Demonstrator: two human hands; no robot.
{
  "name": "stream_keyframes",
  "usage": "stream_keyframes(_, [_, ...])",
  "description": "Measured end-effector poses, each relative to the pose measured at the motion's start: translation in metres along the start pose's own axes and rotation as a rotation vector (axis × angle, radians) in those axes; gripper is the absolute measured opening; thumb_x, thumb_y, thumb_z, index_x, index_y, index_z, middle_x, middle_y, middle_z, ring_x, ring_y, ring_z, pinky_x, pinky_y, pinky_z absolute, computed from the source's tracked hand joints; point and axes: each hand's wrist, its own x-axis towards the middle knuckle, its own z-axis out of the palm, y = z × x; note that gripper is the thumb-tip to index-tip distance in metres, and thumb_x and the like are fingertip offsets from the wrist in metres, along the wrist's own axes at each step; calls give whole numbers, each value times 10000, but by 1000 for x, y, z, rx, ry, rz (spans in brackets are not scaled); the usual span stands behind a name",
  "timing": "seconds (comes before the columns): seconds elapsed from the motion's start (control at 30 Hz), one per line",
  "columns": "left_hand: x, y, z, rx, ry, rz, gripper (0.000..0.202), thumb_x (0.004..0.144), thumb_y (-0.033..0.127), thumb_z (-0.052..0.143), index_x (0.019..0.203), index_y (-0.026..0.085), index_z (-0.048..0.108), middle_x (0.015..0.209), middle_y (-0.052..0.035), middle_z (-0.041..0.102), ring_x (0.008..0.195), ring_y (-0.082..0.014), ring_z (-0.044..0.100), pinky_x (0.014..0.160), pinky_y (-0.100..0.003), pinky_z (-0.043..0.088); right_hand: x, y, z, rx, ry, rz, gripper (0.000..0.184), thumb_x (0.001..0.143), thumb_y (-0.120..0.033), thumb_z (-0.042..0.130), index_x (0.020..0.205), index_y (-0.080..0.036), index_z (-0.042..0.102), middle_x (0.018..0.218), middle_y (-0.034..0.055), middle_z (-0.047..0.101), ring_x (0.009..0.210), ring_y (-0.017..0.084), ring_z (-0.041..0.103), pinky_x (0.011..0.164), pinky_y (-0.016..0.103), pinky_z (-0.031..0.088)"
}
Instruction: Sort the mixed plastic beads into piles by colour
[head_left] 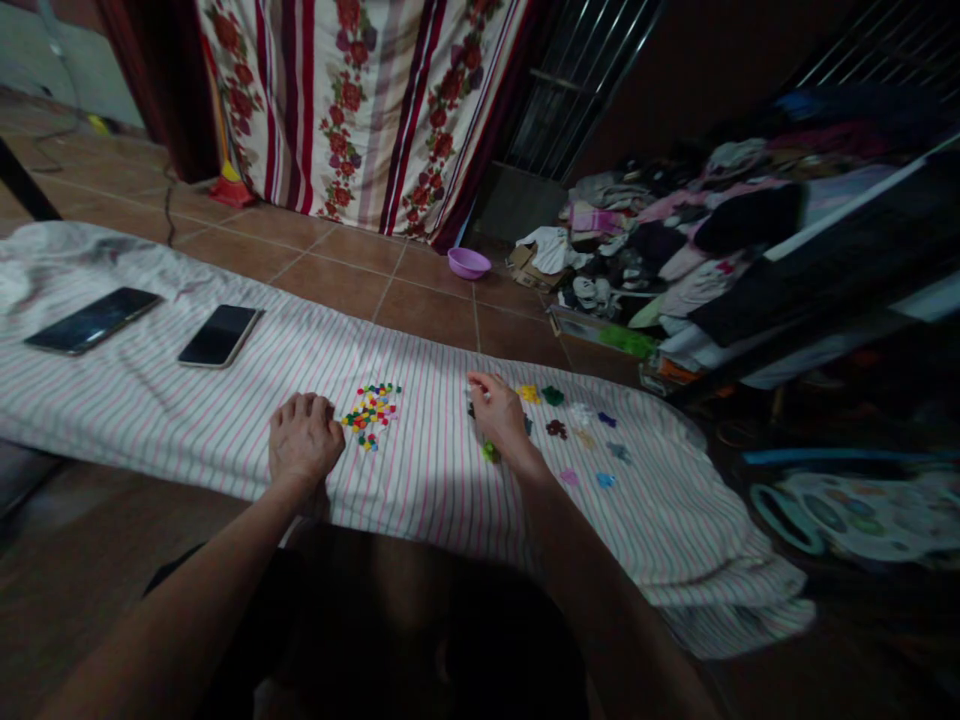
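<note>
A mixed pile of small coloured pieces [369, 415], like tiny cubes or beads, lies on the striped cloth [427, 460]. Just left of it, my left hand [304, 440] rests palm down on the cloth, fingers lying loosely, holding nothing visible. My right hand [501, 412] is over the left end of several single-colour heaps. Its fingers are bent together; anything between them is too small or hidden to tell. Partly covered by that hand is a lime-green heap [490, 452]. Further right are yellow pieces [529, 393], dark green pieces [553, 396], brown pieces [556, 429] and blue pieces [605, 481].
Two phones, a larger one [94, 320] and a smaller one [220, 336], lie on the cloth at left. Beyond its far edge, a purple basin [469, 263] stands on the tiled floor. Heaped clothes [675, 235] fill the right side; a flowered curtain [360, 110] hangs behind.
</note>
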Motion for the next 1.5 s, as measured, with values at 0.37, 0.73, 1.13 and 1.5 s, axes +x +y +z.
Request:
stream_keyframes(0.37, [0, -1, 1, 5, 6, -3, 248, 823, 243, 408, 977, 186, 595, 1058, -117, 617, 1057, -294, 517, 898, -425, 361, -47, -72, 58, 153, -240, -15, 255, 875, -141, 494, 983, -227, 709, 978, 51, 684, 933, 179, 619, 868, 305, 478])
stream_keyframes(0.73, [-1, 0, -1, 36, 12, 12, 264, 833, 255, 397, 987, 182, 599, 1050, -117, 618, 1047, -286, 526, 896, -414, 366, -48, -80, 69, 25, -300, 45, 188, 889, -188, 568, 1027, -233, 688, 991, 52, 656, 962, 193, 601, 867, 305, 466])
stream_keyframes(1.13, [-2, 2, -2, 71, 16, 3, 284, 850, 259, 392, 1012, 172, 608, 1070, -122, 636, 1061, -292, 557, 885, -409, 408, -55, -78, 72, 7, -268, 11, 116, 927, -247, 527, 972, -234, 633, 980, 32, 646, 939, 161, 590, 842, 267, 446])
stream_keyframes(1.5, [-2, 5, -9, 64, -3, 2, 276, 830, 238, 437, 1010, 151, 626, 1069, -153, 644, 1030, -310, 572, 877, -459, 446, -68, -32, 23, 104, -38, 68, 169, 811, -139, 486, 928, -205, 589, 884, 29, 628, 800, 157, 597, 797, 283, 479])
